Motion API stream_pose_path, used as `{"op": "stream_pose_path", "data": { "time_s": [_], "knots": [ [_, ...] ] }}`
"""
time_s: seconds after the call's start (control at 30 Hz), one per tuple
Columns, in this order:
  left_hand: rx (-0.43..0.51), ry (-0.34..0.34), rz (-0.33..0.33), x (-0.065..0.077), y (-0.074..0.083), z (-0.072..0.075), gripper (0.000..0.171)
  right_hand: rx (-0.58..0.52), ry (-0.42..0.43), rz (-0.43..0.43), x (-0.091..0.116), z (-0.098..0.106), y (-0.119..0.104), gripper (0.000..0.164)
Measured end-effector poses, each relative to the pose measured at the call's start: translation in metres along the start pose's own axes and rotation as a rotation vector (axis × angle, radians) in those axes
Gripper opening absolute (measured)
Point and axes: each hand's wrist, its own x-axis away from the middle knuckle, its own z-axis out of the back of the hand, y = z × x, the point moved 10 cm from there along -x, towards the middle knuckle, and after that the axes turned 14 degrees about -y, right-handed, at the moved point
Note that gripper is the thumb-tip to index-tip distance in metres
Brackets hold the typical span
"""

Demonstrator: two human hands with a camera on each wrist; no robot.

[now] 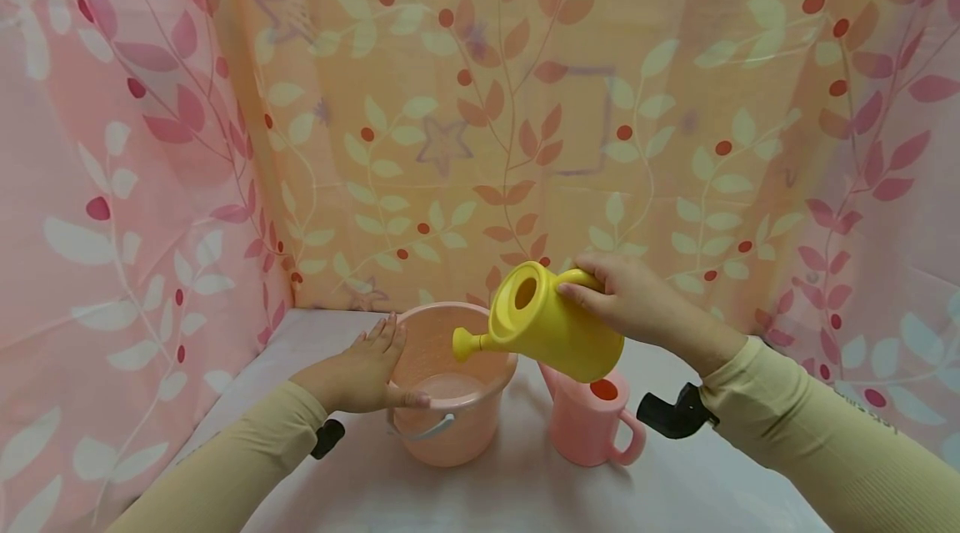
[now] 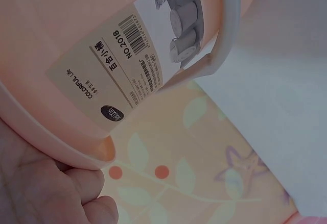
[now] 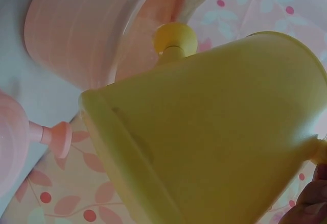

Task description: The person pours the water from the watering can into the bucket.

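Observation:
My right hand [image 1: 622, 295] grips the handle of a yellow watering can [image 1: 573, 341], tilted with its spout toward the left. The spout's rose end sits over the opening of a peach-coloured bucket [image 1: 457, 437]. In the right wrist view, the yellow can [image 3: 214, 117] fills much of the picture. My left hand [image 1: 356, 366] rests on the bucket's left rim with its fingers extended and the thumb lying along the near rim. A label [image 2: 117, 60] shows on the bucket's side in the left wrist view. Whether water flows cannot be seen.
A pink watering can [image 1: 588, 429] stands upright on the white table [image 1: 525, 500], right of the bucket and below the yellow can. The bucket's pale handle [image 1: 427, 430] hangs at its front. Leaf-patterned curtains [image 1: 480, 99] enclose the back and sides.

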Motion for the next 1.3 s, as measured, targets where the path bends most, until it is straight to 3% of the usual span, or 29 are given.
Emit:
{"op": "stream_pose_path", "data": {
  "time_s": [0.23, 1.3],
  "knots": [
    [0.002, 0.003, -0.021, 0.0008, 0.0029, 0.0016, 0.115, -0.014, -0.004, 0.001, 0.0003, 0.0001, -0.0007, 0.020],
    [0.000, -0.015, 0.001, -0.0011, -0.0007, -0.0008, 0.116, -0.014, -0.005, 0.002, -0.0015, -0.0010, -0.0002, 0.021]
  ]
}}
